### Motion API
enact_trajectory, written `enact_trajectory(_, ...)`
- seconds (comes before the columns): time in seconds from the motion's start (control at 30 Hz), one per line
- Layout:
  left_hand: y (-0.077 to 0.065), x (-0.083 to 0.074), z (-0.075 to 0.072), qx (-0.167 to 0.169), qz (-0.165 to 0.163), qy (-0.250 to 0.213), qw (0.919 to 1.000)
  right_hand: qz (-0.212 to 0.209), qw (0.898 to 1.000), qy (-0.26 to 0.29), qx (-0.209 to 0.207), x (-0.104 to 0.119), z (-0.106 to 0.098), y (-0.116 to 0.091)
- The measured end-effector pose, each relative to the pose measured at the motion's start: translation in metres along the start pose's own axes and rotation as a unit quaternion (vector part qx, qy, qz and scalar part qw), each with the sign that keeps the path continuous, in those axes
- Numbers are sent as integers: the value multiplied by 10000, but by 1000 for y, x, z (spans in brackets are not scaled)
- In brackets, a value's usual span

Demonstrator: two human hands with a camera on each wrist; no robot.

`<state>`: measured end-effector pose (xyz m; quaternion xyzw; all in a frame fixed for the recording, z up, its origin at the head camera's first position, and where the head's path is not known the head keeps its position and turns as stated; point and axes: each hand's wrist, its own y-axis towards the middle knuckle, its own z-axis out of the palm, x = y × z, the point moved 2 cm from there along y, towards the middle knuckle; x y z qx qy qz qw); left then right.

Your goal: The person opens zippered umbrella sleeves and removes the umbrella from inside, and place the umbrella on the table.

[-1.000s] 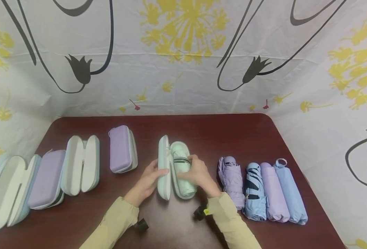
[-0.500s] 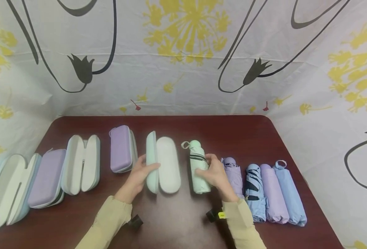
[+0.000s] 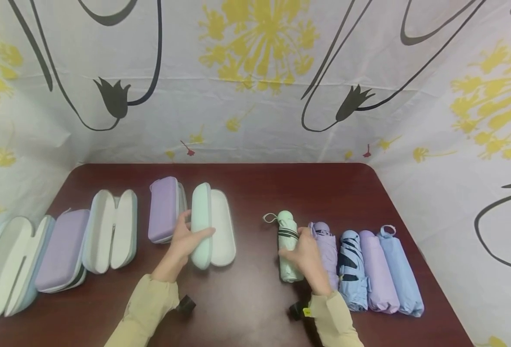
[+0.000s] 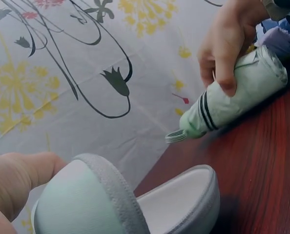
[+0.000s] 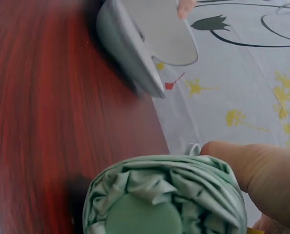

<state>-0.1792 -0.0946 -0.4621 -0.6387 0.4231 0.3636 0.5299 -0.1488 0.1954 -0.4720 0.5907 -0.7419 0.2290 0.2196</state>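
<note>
My left hand (image 3: 183, 240) grips the mint green zip case (image 3: 201, 229), thumb across its raised lid. The case stands partly open, and its white-lined half shows to the right of the lid. In my right hand (image 3: 306, 255) is a folded mint green umbrella (image 3: 287, 222) with dark stripes and a wrist loop at its far end. The left wrist view shows fingers round the umbrella (image 4: 259, 80), beyond the case (image 4: 81, 202). From the right wrist, the gathered fabric end of the umbrella (image 5: 145, 214) fills the bottom. A lilac folded umbrella (image 3: 326, 248) lies right beside the right hand.
To the right lie a striped blue umbrella (image 3: 354, 289), a smooth lilac one (image 3: 378, 272) and a light blue one (image 3: 400, 270). A lilac case (image 3: 162, 212) sits behind the left hand. Further left are two open white-lined cases (image 3: 125, 231) (image 3: 12, 260) and another lilac case (image 3: 62, 248).
The mint umbrella has come out of the case and moved right in my right hand, down beside the lilac umbrella. My left hand has carried the case left, toward the lilac case.
</note>
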Motion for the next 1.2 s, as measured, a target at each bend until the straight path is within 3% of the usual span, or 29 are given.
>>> enact_trajectory(0.33, 3, 3, -3, -21, -3, 180, 9998, 58, 9999, -119, 58, -9, -11, -2)
enact_trajectory(0.53, 10, 10, -1, 22, 265, 546, 9982, -32, 9993, -349, 134, -7, -13, -2)
enact_trajectory(0.73, 10, 12, 0, -144, 535, 793, 9953, -31, 9985, -524, 175, -6, -15, -3)
enact_trajectory(0.87, 5, 8, -2, -193, 592, 865, 9943, -199, 9984, -521, 44, -4, -17, -5)
enact_trajectory(0.97, -2, -1, -7, -138, 673, 1058, 9920, -622, 9959, -639, -166, 2, -23, -10)
enact_trajectory(1.03, -8, -9, -12, -72, 882, 1318, 9873, -1070, 9918, -626, -325, 9, -29, -12)
enact_trajectory(1.1, -14, -21, -17, -34, 1402, 1662, 9761, -1631, 9836, -518, -569, 19, -37, -13)
enact_trajectory(1.17, -18, -34, -19, -127, 2100, 1898, 9590, -2143, 9728, -334, -811, 34, -44, -13)
enact_trajectory(1.2, -20, -42, -18, -229, 2508, 2046, 9459, -2354, 9667, -247, -969, 42, -47, -12)
